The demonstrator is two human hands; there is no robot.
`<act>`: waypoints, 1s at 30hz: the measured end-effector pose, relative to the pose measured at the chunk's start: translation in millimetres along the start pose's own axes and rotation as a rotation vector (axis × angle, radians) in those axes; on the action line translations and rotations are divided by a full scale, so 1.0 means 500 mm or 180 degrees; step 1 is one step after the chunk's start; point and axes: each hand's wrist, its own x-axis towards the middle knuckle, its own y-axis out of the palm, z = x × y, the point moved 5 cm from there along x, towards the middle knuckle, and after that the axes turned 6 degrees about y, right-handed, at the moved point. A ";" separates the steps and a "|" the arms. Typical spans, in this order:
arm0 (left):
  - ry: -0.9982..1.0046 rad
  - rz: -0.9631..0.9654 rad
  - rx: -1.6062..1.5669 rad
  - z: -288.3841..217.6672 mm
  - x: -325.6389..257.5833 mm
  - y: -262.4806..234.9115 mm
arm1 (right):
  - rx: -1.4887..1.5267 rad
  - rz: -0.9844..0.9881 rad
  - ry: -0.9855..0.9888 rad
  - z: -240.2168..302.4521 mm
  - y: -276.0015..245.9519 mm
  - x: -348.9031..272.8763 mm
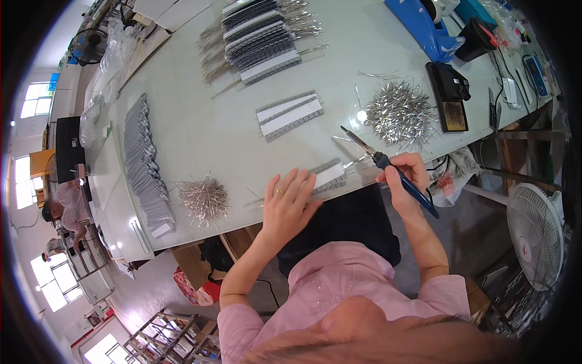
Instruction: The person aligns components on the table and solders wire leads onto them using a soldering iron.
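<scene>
My right hand (pixel 406 177) is wrapped round the dark blue handle of a soldering iron (pixel 381 160). Its metal tip points up and left, over the table beside a heap of thin silvery wire leads (pixel 400 115). Close to the front edge lies a white and grey segmented strip (pixel 330 176), with thin leads at its right end. My left hand (pixel 286 203) rests flat over the left end of this strip, fingers stretched and hiding that end. Farther up the table are similar strips (pixel 291 115) side by side.
A stack of leaded strips (pixel 260 42) stands at the back. At left are a smaller lead heap (pixel 204 200) and a row of grey strips (pixel 145 164). At right are an iron stand (pixel 448 97), a blue tape dispenser (pixel 424 30), pliers (pixel 495 112) and a fan (pixel 533 236).
</scene>
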 end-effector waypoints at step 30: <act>0.0078 -0.0022 -0.0298 -0.004 0.046 -0.043 | 0.1341 -0.0263 0.0193 -0.010 0.187 -0.016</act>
